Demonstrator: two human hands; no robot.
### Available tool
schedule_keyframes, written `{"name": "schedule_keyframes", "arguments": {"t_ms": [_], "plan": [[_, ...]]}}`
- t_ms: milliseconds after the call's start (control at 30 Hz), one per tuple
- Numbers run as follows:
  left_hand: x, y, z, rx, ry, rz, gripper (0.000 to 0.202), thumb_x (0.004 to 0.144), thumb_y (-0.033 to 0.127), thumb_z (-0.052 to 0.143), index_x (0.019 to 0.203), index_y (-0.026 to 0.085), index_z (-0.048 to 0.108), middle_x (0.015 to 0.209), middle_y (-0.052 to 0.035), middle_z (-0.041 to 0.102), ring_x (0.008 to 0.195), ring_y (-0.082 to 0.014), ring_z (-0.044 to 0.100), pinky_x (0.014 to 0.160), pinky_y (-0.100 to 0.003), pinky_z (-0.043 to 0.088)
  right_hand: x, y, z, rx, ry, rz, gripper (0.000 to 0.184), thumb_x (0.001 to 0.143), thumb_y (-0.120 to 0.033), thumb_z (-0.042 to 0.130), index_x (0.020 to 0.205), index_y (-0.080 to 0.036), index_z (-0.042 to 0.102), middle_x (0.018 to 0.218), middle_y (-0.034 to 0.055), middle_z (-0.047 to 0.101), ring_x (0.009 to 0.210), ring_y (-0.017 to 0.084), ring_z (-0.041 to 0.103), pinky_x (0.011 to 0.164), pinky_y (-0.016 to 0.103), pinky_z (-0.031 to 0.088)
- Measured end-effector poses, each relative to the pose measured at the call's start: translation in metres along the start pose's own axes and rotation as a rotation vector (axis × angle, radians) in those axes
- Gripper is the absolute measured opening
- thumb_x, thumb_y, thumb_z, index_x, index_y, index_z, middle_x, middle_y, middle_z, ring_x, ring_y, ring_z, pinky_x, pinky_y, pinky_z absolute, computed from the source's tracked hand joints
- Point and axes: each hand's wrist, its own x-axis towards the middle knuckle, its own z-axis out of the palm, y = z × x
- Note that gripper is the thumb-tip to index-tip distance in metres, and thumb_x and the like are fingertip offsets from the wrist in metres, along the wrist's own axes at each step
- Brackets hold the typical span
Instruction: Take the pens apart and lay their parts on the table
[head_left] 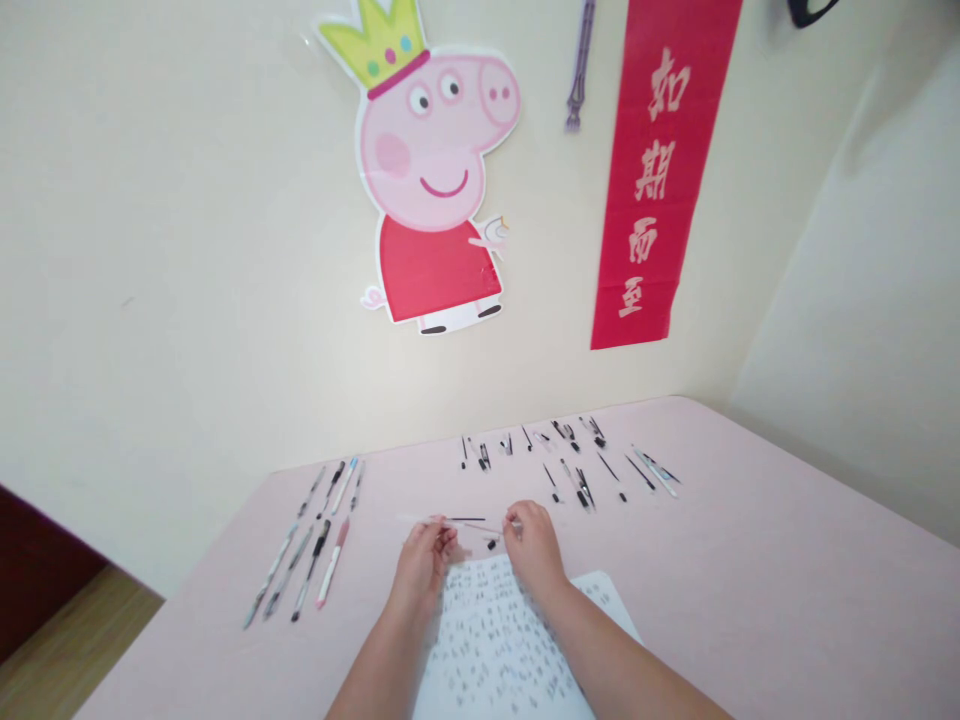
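My left hand (426, 562) is closed, its fingertips pinching at the end of a thin dark pen refill (466, 519) that points right. A faint pale tube seems to stick out on that hand's left side. Facing it, my right hand (534, 545) is closed too, with thumb and fingers pressed together; what they hold is too small to make out. A thin pinkish stick (480, 528) spans the gap between the hands. Just below it a small black pen cap (492, 545) lies on the table. Both wrists are over a sheet of handwritten paper (502, 650).
Several whole pens (307, 570) lie in two rows at the left of the pink table (712, 620). Along the back and right are several taken-apart pens (582, 485) with refills and caps. A wall with a cartoon pig cutout (439, 190) and a red banner (652, 180) stands behind.
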Motion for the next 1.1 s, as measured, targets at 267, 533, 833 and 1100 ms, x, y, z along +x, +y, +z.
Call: {"name": "schedule_keyframes", "arguments": {"t_ms": [267, 533, 833, 1100], "plan": [[-0.019, -0.006, 0.011, 0.155, -0.207, -0.219, 0.008, 0.08, 0.013, 0.057, 0.075, 0.009, 0.062, 0.063, -0.0069, 0.065, 0.058, -0.0099, 0.062, 0.059, -0.017, 0.052, -0.001, -0.003, -0.002, -0.095, -0.021, -0.003, 0.015, 0.067, -0.007, 0.048, 0.067, -0.021, 0.053, 0.073, 0.0059, 0.056, 0.079, 0.022, 0.051, 0.074, 0.033, 0.04], [-0.015, -0.012, 0.01, 0.153, -0.213, -0.231, 0.006, 0.078, 0.014, 0.061, 0.073, 0.01, 0.061, 0.061, -0.0047, 0.064, 0.054, -0.0082, 0.061, 0.055, -0.015, 0.051, -0.001, -0.002, -0.002, -0.051, -0.029, -0.012, 0.017, 0.067, -0.007, 0.047, 0.073, -0.02, 0.056, 0.079, 0.0065, 0.057, 0.083, 0.022, 0.05, 0.077, 0.034, 0.04], [-0.012, -0.016, 0.007, 0.093, -0.177, -0.188, 0.013, 0.078, 0.009, 0.059, 0.067, 0.013, 0.053, 0.063, -0.0036, 0.064, 0.057, -0.0083, 0.062, 0.059, -0.017, 0.053, -0.006, -0.025, -0.009, 0.071, -0.158, -0.205, 0.012, 0.078, -0.016, 0.055, 0.084, -0.02, 0.065, 0.081, 0.0036, 0.059, 0.085, 0.019, 0.051, 0.078, 0.032, 0.039], [-0.015, -0.017, 0.005, 0.096, -0.213, -0.173, 0.015, 0.075, 0.015, 0.065, 0.065, 0.013, 0.054, 0.062, -0.0036, 0.064, 0.06, -0.0092, 0.062, 0.061, -0.019, 0.053, -0.007, -0.026, -0.008, 0.071, -0.258, -0.25, 0.014, 0.079, -0.017, 0.058, 0.084, -0.022, 0.07, 0.076, 0.0027, 0.061, 0.08, 0.016, 0.052, 0.073, 0.029, 0.04]]}}
